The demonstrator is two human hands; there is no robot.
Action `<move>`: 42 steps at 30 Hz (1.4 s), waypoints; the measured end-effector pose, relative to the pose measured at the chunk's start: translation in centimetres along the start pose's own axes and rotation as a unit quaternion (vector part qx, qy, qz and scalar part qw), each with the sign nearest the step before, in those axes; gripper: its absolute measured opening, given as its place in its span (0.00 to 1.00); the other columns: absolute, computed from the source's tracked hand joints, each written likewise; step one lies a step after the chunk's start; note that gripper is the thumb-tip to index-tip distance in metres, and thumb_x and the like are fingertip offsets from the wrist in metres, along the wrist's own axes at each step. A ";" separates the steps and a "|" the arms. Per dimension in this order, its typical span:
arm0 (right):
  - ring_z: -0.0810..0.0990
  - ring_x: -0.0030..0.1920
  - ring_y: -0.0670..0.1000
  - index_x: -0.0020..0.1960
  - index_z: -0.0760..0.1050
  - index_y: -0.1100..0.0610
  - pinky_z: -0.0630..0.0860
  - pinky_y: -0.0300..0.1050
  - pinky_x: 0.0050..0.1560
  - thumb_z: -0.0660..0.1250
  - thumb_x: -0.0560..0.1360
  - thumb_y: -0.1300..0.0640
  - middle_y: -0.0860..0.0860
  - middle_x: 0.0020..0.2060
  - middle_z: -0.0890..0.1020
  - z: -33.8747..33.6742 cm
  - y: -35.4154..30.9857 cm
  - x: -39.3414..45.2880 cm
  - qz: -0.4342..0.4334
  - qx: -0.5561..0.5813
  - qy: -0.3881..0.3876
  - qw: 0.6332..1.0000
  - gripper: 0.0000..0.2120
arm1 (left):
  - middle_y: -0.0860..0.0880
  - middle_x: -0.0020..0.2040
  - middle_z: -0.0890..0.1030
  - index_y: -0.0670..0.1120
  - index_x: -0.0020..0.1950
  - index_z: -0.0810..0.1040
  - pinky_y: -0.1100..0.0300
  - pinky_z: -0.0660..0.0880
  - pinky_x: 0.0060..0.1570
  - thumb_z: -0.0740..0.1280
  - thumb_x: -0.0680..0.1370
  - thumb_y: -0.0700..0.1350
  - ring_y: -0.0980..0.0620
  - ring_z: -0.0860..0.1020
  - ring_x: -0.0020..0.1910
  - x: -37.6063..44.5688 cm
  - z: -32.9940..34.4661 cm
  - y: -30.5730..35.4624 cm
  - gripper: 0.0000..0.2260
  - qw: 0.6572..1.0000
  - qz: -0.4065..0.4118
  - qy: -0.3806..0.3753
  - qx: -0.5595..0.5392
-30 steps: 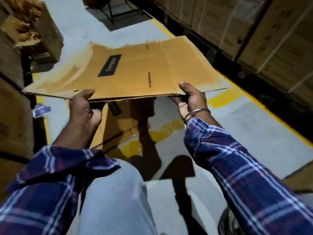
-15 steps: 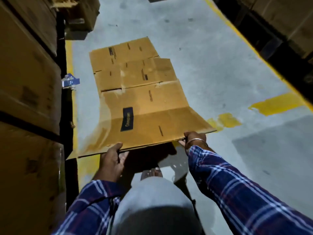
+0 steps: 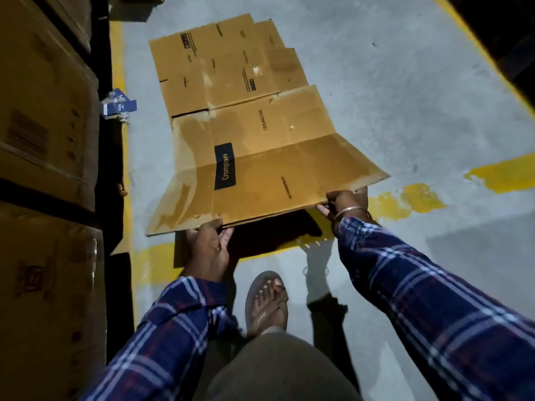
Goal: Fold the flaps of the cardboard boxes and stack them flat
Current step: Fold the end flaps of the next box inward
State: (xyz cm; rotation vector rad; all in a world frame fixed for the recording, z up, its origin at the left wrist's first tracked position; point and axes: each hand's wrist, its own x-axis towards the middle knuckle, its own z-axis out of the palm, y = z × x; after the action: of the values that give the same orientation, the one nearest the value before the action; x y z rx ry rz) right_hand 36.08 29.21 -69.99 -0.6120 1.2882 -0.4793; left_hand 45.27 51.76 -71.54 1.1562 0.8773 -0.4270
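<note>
Dim scene, central light pool, dark warped edges

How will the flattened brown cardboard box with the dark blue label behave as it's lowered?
The flattened brown cardboard box probably bends along its crease, where it already angles. It is likely light, since both hands, left and right, pinch only its near edge.

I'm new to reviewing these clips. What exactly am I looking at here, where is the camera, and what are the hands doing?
There is no machine here: a person wears one wide-angle camera on the head, looking down at their own arms in plaid sleeves. The left hand and the right hand each grip the near edge of a flattened cardboard box with a dark Crompton label. Its far part lies over other flattened boxes on the grey floor; the near edge is raised. Tall cartons stand on the left, a small blue packet lies beside them, and a sandalled foot shows below.
</note>
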 end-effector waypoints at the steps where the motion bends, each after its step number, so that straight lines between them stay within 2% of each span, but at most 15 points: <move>1: 0.79 0.38 0.58 0.67 0.68 0.47 0.80 0.48 0.31 0.58 0.75 0.77 0.57 0.50 0.80 -0.6 0.2 -0.6 -0.013 0.007 -0.011 1.000 0.31 | 0.38 0.65 0.77 0.42 0.74 0.65 0.47 0.79 0.57 0.64 0.78 0.26 0.40 0.78 0.61 -0.5 -0.5 -0.4 0.27 1.000 0.000 -0.003 -0.006; 6: 0.84 0.46 0.54 0.69 0.67 0.45 0.83 0.52 0.42 0.64 0.78 0.74 0.52 0.50 0.84 -5.1 1.7 -3.3 -0.115 -0.072 -0.064 0.989 0.29 | 0.42 0.67 0.78 0.45 0.72 0.69 0.49 0.79 0.53 0.65 0.79 0.28 0.45 0.79 0.63 -3.2 -4.1 -2.1 0.24 0.999 0.033 -0.026 -0.035; 12: 0.83 0.39 0.51 0.63 0.76 0.51 0.84 0.51 0.41 0.67 0.78 0.71 0.51 0.37 0.82 -4.0 -0.9 -4.8 -0.193 -0.034 -0.131 0.972 0.20 | 0.53 0.55 0.83 0.54 0.64 0.75 0.52 0.78 0.49 0.63 0.80 0.27 0.55 0.82 0.54 -4.7 -3.4 -0.1 0.23 0.990 0.090 -0.085 -0.066; 14: 0.82 0.40 0.52 0.59 0.78 0.49 0.83 0.49 0.41 0.67 0.78 0.70 0.53 0.39 0.82 -2.3 -2.5 -4.9 -0.189 -0.009 -0.152 0.970 0.18 | 0.53 0.54 0.83 0.54 0.61 0.76 0.53 0.78 0.46 0.63 0.79 0.27 0.55 0.82 0.52 -4.2 -2.2 1.1 0.22 0.987 0.098 -0.091 -0.090; 18: 0.83 0.40 0.51 0.59 0.77 0.49 0.81 0.47 0.41 0.66 0.79 0.70 0.50 0.42 0.83 1.2 -4.4 -4.6 -0.166 0.022 -0.181 0.969 0.18 | 0.49 0.62 0.81 0.48 0.71 0.72 0.54 0.81 0.43 0.65 0.79 0.28 0.52 0.82 0.55 -2.7 0.0 3.4 0.24 0.980 0.107 -0.114 -0.121; 21: 0.83 0.43 0.50 0.63 0.74 0.48 0.82 0.47 0.40 0.64 0.80 0.69 0.50 0.44 0.82 3.8 -4.9 -2.8 -0.123 0.014 -0.184 0.975 0.19 | 0.46 0.61 0.80 0.46 0.69 0.70 0.50 0.81 0.49 0.66 0.79 0.28 0.52 0.82 0.52 -0.8 2.1 4.4 0.22 0.980 0.098 -0.103 -0.140; 24: 0.81 0.51 0.52 0.74 0.68 0.46 0.83 0.49 0.49 0.63 0.81 0.70 0.51 0.50 0.80 6.7 -4.8 -0.9 -0.085 0.018 -0.182 0.979 0.28 | 0.41 0.66 0.75 0.46 0.80 0.58 0.49 0.81 0.55 0.66 0.80 0.28 0.50 0.81 0.52 1.6 4.3 4.3 0.33 0.980 0.063 -0.086 -0.170; 26: 0.80 0.44 0.49 0.81 0.56 0.47 0.80 0.50 0.56 0.63 0.80 0.71 0.51 0.46 0.78 8.1 -4.7 0.2 -0.042 0.026 -0.186 0.981 0.37 | 0.41 0.62 0.75 0.47 0.81 0.56 0.48 0.81 0.57 0.67 0.80 0.30 0.44 0.79 0.60 3.4 5.4 3.9 0.34 0.981 0.023 -0.085 -0.170; 28: 0.79 0.36 0.49 0.82 0.51 0.49 0.75 0.45 0.46 0.64 0.80 0.68 0.53 0.44 0.78 8.5 -4.4 1.0 -0.022 -0.023 -0.227 0.973 0.38 | 0.40 0.64 0.75 0.40 0.76 0.64 0.51 0.82 0.55 0.68 0.81 0.33 0.40 0.75 0.69 5.3 6.4 3.7 0.25 0.987 -0.012 -0.090 -0.136; 29: 0.83 0.40 0.51 0.82 0.52 0.50 0.73 0.43 0.44 0.64 0.80 0.66 0.56 0.49 0.82 8.3 -4.2 1.2 -0.019 -0.059 -0.245 0.968 0.36 | 0.40 0.67 0.73 0.37 0.73 0.67 0.51 0.80 0.59 0.69 0.81 0.35 0.40 0.73 0.71 6.2 6.8 3.5 0.21 0.988 -0.028 -0.100 -0.118; 31: 0.82 0.61 0.53 0.80 0.61 0.51 0.78 0.44 0.52 0.66 0.80 0.61 0.55 0.65 0.81 7.2 -3.7 1.8 -0.013 -0.114 -0.258 0.959 0.30 | 0.41 0.73 0.68 0.39 0.72 0.69 0.50 0.72 0.71 0.68 0.82 0.38 0.42 0.71 0.73 7.3 7.2 3.3 0.19 0.989 -0.032 -0.117 -0.087; 33: 0.81 0.63 0.52 0.75 0.69 0.53 0.79 0.49 0.60 0.67 0.80 0.59 0.52 0.63 0.83 5.4 -3.1 2.3 0.002 -0.139 -0.257 0.956 0.24 | 0.41 0.74 0.68 0.40 0.72 0.70 0.51 0.68 0.74 0.67 0.83 0.39 0.45 0.70 0.73 8.0 7.1 3.0 0.18 0.991 -0.013 -0.125 -0.055; 36: 0.84 0.58 0.54 0.69 0.74 0.56 0.80 0.51 0.59 0.68 0.79 0.59 0.53 0.56 0.86 1.8 -2.1 2.9 0.022 -0.172 -0.225 0.959 0.18 | 0.38 0.73 0.72 0.39 0.77 0.65 0.51 0.67 0.75 0.63 0.85 0.40 0.44 0.71 0.74 8.2 5.5 2.3 0.21 0.981 -0.010 -0.189 0.032; 39: 0.86 0.52 0.55 0.64 0.77 0.57 0.80 0.49 0.51 0.67 0.81 0.57 0.57 0.56 0.86 -1.6 -1.3 2.5 0.033 -0.207 -0.173 0.962 0.13 | 0.38 0.70 0.77 0.41 0.76 0.66 0.49 0.69 0.74 0.62 0.86 0.42 0.44 0.77 0.70 6.1 4.0 2.0 0.19 0.943 -0.028 -0.283 0.176; 42: 0.85 0.50 0.55 0.63 0.78 0.57 0.80 0.49 0.52 0.66 0.81 0.53 0.57 0.53 0.86 -4.5 -2.0 0.3 0.021 -0.243 -0.161 0.956 0.13 | 0.44 0.64 0.83 0.43 0.72 0.73 0.47 0.74 0.70 0.68 0.82 0.43 0.46 0.82 0.63 1.9 4.0 2.7 0.18 0.878 0.003 -0.333 0.345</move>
State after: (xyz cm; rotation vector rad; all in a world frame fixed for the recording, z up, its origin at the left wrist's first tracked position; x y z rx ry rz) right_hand 31.81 26.87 -69.60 -1.0255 1.1034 -0.0133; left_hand 49.83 49.37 -70.83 1.5076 0.0894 -1.1162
